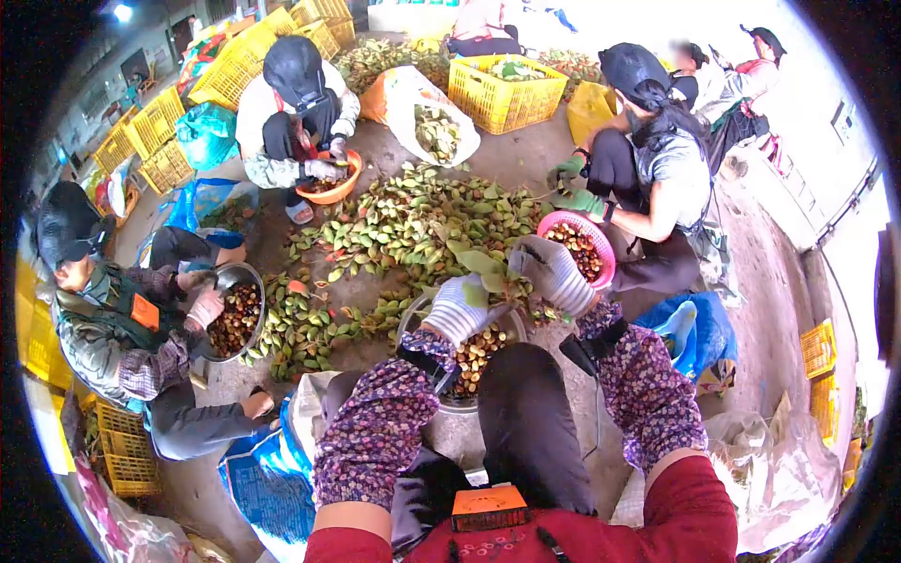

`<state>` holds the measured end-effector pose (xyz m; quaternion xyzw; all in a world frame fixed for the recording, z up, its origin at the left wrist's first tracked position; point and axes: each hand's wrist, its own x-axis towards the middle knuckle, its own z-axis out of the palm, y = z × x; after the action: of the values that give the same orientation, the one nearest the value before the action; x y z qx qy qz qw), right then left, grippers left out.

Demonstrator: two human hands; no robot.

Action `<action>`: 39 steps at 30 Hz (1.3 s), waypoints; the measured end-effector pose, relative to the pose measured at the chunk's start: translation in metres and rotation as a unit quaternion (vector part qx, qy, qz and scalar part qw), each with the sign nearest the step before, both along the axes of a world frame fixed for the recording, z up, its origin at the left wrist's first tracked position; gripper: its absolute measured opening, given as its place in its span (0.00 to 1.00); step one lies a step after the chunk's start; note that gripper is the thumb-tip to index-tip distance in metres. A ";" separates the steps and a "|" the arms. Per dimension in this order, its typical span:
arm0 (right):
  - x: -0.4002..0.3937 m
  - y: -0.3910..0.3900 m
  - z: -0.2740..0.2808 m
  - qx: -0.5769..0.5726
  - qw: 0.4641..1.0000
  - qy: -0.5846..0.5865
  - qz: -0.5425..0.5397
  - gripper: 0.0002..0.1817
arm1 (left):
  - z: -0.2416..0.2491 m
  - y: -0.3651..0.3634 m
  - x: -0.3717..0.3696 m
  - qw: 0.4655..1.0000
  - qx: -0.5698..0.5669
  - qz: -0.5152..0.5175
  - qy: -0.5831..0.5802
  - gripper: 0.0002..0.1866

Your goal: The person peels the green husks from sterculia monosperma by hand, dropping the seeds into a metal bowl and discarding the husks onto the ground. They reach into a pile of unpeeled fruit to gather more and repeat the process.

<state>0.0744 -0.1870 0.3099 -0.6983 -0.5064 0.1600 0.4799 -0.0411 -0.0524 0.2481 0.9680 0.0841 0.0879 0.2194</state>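
My left hand [456, 310], in a white and blue striped glove, is closed around part of a leafy sprig [481, 261] with broad green leaves. On the other side, my right hand [554, 272], in a striped glove with a grey coating, has its fingers bent onto the same sprig. What lies between the fingertips is partly hidden. Below my hands, between my knees, stands a metal bowl [460, 405] with brown and yellowish nuts [481, 358]. Just beyond is a wide heap of green pods [404, 225] on the floor.
Three co-workers sit round the heap with a metal bowl [221, 272], an orange bowl [340, 190] and a pink basket [608, 251]. A yellow crate [507, 98] and a white sack [404, 103] stand behind. Blue bags [267, 483] lie beside my legs.
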 end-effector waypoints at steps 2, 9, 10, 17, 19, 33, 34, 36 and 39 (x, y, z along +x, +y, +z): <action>-0.006 -0.008 0.009 0.026 1.000 0.016 -0.005 0.06 | 0.010 -0.006 -0.013 0.994 -0.054 -0.014 -0.095 0.23; -0.016 -0.024 0.031 0.049 0.993 -0.057 0.092 0.10 | 0.031 -0.047 -0.037 0.868 -0.404 0.011 -0.286 0.08; -0.018 -0.025 0.037 0.027 0.992 -0.051 0.110 0.12 | 0.030 -0.050 -0.039 0.848 -0.439 0.026 -0.297 0.08; -0.029 -0.039 0.042 0.036 0.997 0.006 0.062 0.18 | 0.019 -0.052 -0.049 0.722 -0.631 -0.043 -0.281 0.15; -0.037 -0.048 0.050 -0.030 0.996 0.074 0.047 0.16 | 0.024 -0.055 -0.049 0.474 -0.830 -0.125 -0.265 0.14; -0.055 -0.060 0.047 0.055 0.966 -0.243 0.074 0.21 | 0.035 -0.070 -0.072 0.949 -0.151 0.009 -0.275 0.10; -0.057 -0.058 0.046 0.023 0.965 -0.245 0.095 0.22 | 0.043 -0.073 -0.076 0.959 -0.163 0.009 -0.230 0.11; -0.060 -0.057 0.047 -0.043 0.966 -0.235 0.094 0.22 | 0.047 -0.074 -0.077 0.969 -0.162 -0.003 -0.189 0.14; -0.062 -0.054 0.067 -0.127 0.975 -0.076 0.163 0.22 | 0.026 -0.066 -0.076 0.956 -0.189 -0.073 -0.210 0.10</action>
<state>0.0125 -0.2411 0.3765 -0.6720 -0.6239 0.2453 0.3145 -0.1171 -0.1181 0.2742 0.8720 -0.0197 0.2553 0.4172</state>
